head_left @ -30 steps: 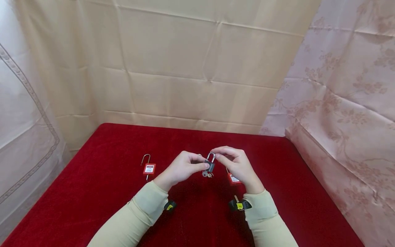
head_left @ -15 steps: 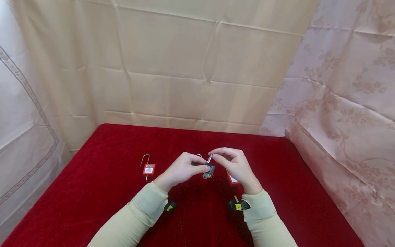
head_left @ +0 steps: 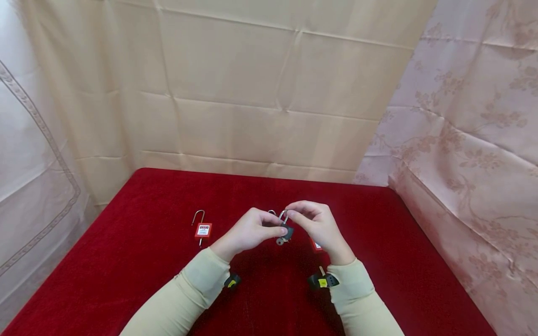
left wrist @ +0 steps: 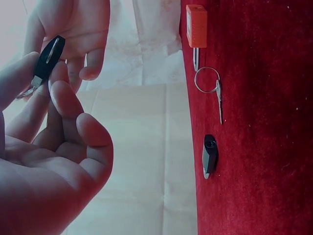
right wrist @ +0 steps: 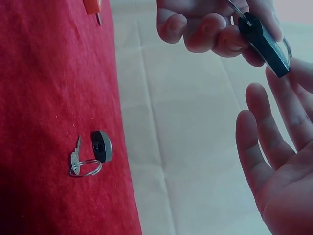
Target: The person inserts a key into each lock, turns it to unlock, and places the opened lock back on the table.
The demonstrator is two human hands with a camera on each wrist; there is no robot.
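Note:
Over the red table, my left hand (head_left: 247, 232) pinches the dark body of a small padlock (head_left: 288, 232) between thumb and fingers. My right hand (head_left: 324, 227) pinches the top of its silver shackle (head_left: 282, 215). Keys (head_left: 279, 241) hang from the lower end of the body. In the right wrist view, a key (right wrist: 238, 9) sticks out of the padlock's end. On the table beyond my hands lies another black padlock (left wrist: 209, 155), largely covered by my left hand in the head view.
A red padlock (head_left: 203, 230) with its shackle raised lies on the left of the red table (head_left: 159, 196). Another red padlock (head_left: 316, 245) is partly covered by my right hand. A loose key on a ring (right wrist: 88, 169) lies beside the black padlock. Cloth (head_left: 235, 93) hangs behind the table.
The held padlock has tilted and turned between my hands and shifted slightly left and down. My right hand has moved a little left. Both hands keep their grip.

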